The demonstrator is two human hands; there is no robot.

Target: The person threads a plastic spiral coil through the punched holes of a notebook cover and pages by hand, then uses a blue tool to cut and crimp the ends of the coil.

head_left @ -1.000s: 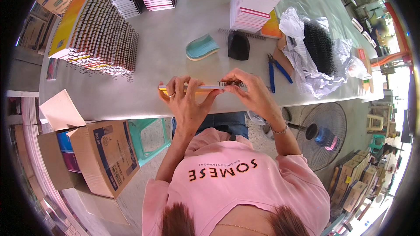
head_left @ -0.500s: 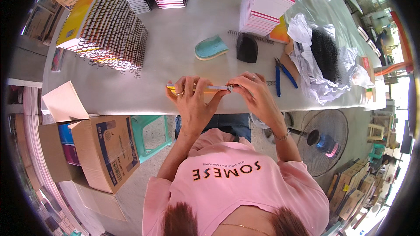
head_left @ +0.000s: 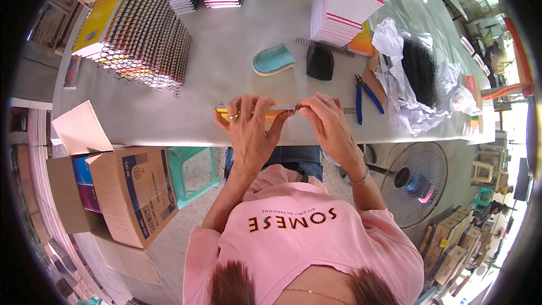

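A thin book with a yellow cover (head_left: pixel 221 112) stands on its edge near the table's front, its narrow side facing up. My left hand (head_left: pixel 248 130) is closed around it, fingers over the top and thumb toward the right end. At that right end, the fingertips of my right hand (head_left: pixel 326 121) pinch a dark wire coil. A stretch of wire coil (head_left: pixel 350 110) shows just right of my right hand; whether it is the same piece is hidden. Blue-handled cutting pliers (head_left: pixel 359 101) lie further right, their jaws pointing away.
Spiral-bound books (head_left: pixel 141 34) are stacked at the left, white book stacks (head_left: pixel 344 14) at the far right. A teal pad (head_left: pixel 274 59), a black pad (head_left: pixel 319 62) and crumpled paper (head_left: pixel 389 51) with dark coils lie beyond my hands. A carton (head_left: pixel 141 197) and a fan (head_left: pixel 418 183) stand below the table edge.
The book's top edge sits slightly higher in view, and my right fingertips have shifted a little at its end. Slightly more coil shows beside my right hand. Both grips stay.
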